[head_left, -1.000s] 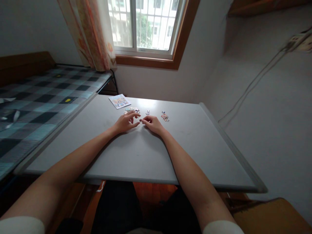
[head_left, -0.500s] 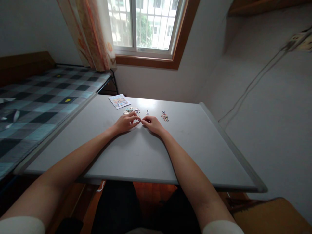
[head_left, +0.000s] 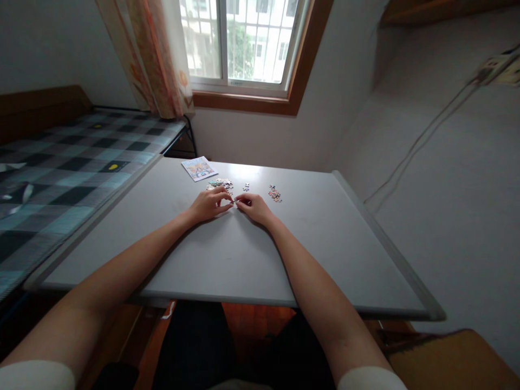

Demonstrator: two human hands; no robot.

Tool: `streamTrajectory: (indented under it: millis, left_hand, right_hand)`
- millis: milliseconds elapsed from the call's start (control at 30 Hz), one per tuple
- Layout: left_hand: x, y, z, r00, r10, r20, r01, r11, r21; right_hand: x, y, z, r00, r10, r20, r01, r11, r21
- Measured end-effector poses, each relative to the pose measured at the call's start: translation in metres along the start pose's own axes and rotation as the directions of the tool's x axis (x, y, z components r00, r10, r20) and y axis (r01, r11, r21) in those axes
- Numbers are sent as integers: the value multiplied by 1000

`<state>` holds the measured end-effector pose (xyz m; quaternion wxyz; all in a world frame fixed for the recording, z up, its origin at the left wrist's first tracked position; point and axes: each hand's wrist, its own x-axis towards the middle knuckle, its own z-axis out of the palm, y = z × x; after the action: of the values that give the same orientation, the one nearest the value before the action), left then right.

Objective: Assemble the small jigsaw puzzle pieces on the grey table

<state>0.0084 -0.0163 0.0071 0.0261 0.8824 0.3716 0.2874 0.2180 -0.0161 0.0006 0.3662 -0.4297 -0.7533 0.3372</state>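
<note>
One puzzle piece (head_left: 233, 202) is where everything meets: the left hand (head_left: 210, 203) comes in from its left, the right hand (head_left: 255, 206) from its right, and honestly neither one is clearly nearer, since both sets of fingertips are right at it. The left thumb and forefinger look pinched on the piece, with the thumb on the side closer to the person and the finger on the far side. The right fingertips are bunched up at the piece's right edge, but I can't tell if they've got hold of that edge, of a second bit, or of nothing at all. Long axis? No clue, it's too small and half covered by fingers. It's also just about at the table (head_left: 227, 260) surface, though I can't swear it's touching. As for the other stuff: the big pile (head_left: 220, 184) is near the piece, beyond it and to the left, the pair (head_left: 246, 187) is beyond it and a bit right, and the small pile (head_left: 275, 194) is farther off to its right. The card (head_left: 200, 169) lies past the big pile, on the piece's far left, picture side up.
</note>
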Motion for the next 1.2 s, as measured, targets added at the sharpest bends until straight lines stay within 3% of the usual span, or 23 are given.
streamTrajectory:
  millis: [433, 833, 1200]
  left_hand:
    - [1, 2, -2, 1000, 7, -6, -7, 1000, 8]
    - [0, -1, 1, 991, 118, -59, -119, 993, -18]
    - [-1, -1, 1, 989, 130, -68, -131, 991, -2]
  right_hand:
    - [0, -2, 0, 1000, -27, -2, 27, 999, -39]
    - [1, 0, 0, 1000, -8, 7, 8, 1000, 11]
    - [1, -4, -3, 1000, -30, 2, 30, 999, 23]
